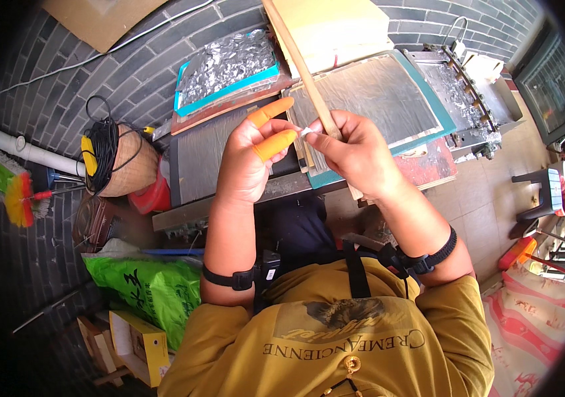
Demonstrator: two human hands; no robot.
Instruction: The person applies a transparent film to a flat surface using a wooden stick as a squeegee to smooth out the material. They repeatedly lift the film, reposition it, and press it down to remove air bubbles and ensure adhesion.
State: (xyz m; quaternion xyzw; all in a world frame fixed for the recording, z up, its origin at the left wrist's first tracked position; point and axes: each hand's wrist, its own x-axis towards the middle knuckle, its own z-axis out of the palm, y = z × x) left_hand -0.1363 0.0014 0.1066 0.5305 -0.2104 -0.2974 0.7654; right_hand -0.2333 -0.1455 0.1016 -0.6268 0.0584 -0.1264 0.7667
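Note:
My left hand [250,144] is raised over the bench edge, with orange finger cots on two digits. Its fingertips meet the edge of a small white scrap [306,131]; whether they grip it is unclear. On the scrap's other side are the thumb and forefinger of my right hand [359,151]. That hand also holds a long wooden stick [307,74], which slants up and away past the bench. Beneath the hands lies a teal board [443,116] bearing a thin dark grey sheet [366,94]. A second grey sheet [203,154] lies to the left.
A blue tray [178,101] of silvery flakes stands at the back left. Behind the board is a pale yellow block [334,32]. A metal fixture [471,94] stands at right. A basket [131,168] with a black cable is at left, a stool [543,193] at far right.

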